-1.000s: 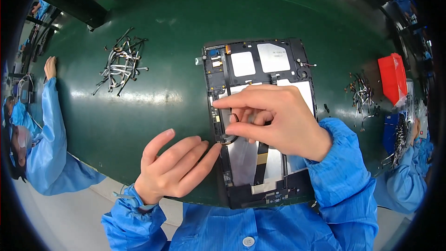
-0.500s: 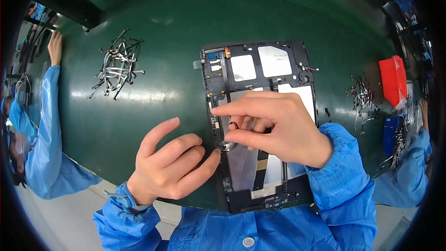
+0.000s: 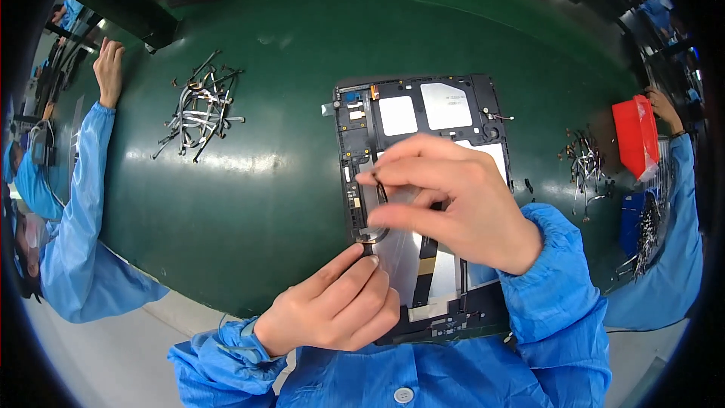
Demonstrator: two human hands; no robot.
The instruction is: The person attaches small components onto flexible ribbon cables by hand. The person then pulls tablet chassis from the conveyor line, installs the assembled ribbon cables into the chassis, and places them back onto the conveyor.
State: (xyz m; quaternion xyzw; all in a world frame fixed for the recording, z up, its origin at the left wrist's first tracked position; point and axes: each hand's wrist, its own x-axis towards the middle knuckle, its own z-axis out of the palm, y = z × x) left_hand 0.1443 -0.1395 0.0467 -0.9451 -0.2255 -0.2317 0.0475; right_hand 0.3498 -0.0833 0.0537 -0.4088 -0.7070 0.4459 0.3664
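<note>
An opened tablet [image 3: 411, 155] with a black frame and pale flat panels lies on the green table before me. A thin flex cable [image 3: 382, 234] curves up from its left edge. My left hand [image 3: 332, 302] is closed, its fingertips pressed together on the cable's lower end at that edge. Over the tablet's middle hovers my right hand [image 3: 453, 200], blurred by motion, with thumb and forefinger apart. The cable's dark upper end rises close to the right forefinger, and whether it touches the finger cannot be made out.
A heap of flex cables [image 3: 202, 109] lies on the left, and a smaller heap of thin cables [image 3: 585, 159] on the right. Beyond that are a red bin [image 3: 633, 132] and a blue bin [image 3: 634, 215]. Co-workers' arms flank the table; one hand [image 3: 658, 109] touches the red bin.
My left hand has moved right and its spread fingers have drawn together at the tablet's edge. My right thumb and forefinger have parted slightly. The co-worker's hand on the right has reached the red bin.
</note>
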